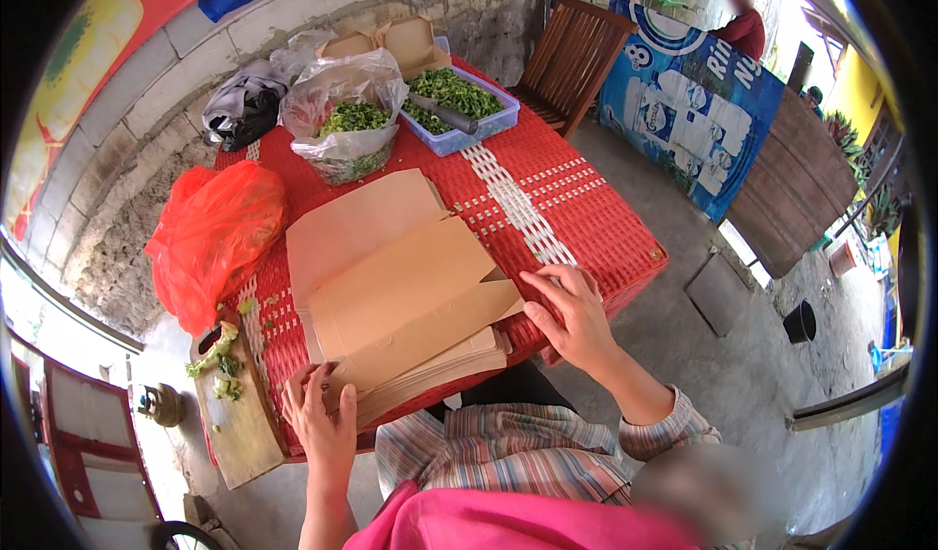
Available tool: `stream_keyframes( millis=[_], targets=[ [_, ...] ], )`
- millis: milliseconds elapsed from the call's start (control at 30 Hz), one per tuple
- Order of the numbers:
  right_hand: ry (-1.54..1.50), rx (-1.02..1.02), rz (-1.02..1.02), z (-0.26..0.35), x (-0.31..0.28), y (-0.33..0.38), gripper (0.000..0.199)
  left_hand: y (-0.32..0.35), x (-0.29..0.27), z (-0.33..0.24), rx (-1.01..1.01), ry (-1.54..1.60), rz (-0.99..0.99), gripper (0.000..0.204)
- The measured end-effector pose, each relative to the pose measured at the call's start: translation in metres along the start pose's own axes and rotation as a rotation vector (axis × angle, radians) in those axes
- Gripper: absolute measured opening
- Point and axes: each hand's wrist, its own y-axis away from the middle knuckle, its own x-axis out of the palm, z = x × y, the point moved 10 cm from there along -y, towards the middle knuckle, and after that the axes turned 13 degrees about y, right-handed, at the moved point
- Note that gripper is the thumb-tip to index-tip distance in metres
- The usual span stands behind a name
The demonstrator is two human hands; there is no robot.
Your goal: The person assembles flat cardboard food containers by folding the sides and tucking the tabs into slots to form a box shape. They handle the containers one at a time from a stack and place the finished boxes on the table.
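A brown cardboard food box point(401, 286), partly folded, lies on a stack of flat cardboard sheets point(449, 366) at the table's near edge. Its lid panel point(362, 228) is laid back away from me, and its front wall stands slightly raised. My left hand point(320, 418) is at the box's near left corner, its thumb apart from the fingers and nothing gripped between them. By the right end flap point(506, 299), my right hand point(575, 317) has its fingers spread, with the fingertips close to the flap; whether they touch it I cannot tell.
Chopped greens fill a clear plastic bag point(344, 120) and a blue tub point(496, 128) with a knife point(445, 112) on it. A red plastic bag point(217, 237) and a wooden cutting board point(239, 443) with vegetable scraps lie left. Behind stands a wooden chair point(572, 57); a person point(745, 32) is farther off.
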Motion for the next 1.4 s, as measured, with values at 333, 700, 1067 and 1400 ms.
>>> stream_keyframes(
  millis=[333,700,1067,1400],
  targets=[
    [-0.422,-0.054,0.159,-0.003,0.007,-0.007,0.079,-0.009,-0.007,0.019,-0.197,0.724,-0.080,0.009],
    [-0.593,-0.252,0.315,0.030,0.013,-0.018,0.077,-0.025,-0.033,0.012,-0.051,0.972,-0.168,0.013],
    [-0.793,0.060,0.505,0.009,0.070,-0.041,0.039,-0.034,0.006,0.022,0.020,0.440,0.180,0.055],
    [-0.914,0.224,0.425,0.015,0.083,-0.075,0.050,-0.063,0.023,0.023,-0.221,0.799,-0.014,0.055]
  ],
)
